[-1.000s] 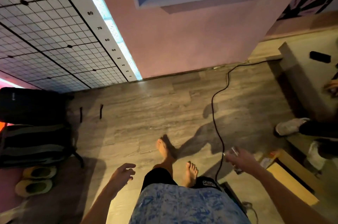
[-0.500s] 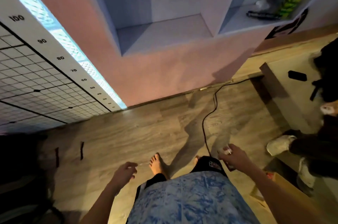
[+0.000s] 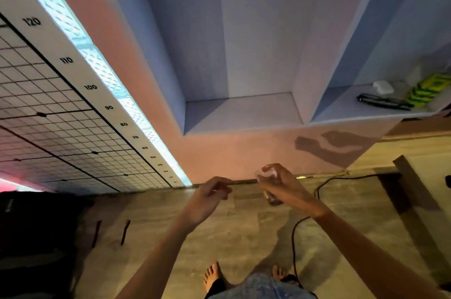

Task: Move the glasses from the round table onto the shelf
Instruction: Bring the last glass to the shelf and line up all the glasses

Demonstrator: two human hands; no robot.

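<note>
a: so, where's the glass?
b: gripped in the right hand, below the shelf.
a: left hand?
b: loosely curled, holding nothing. a black cable trails across the floor; dark items sit in the right compartment.

A clear drinking glass is gripped in the right hand, roughly upright, its rim toward the top, held in the air below the shelf. The shelf is a pale recessed wall niche whose near compartment is bare.
</note>
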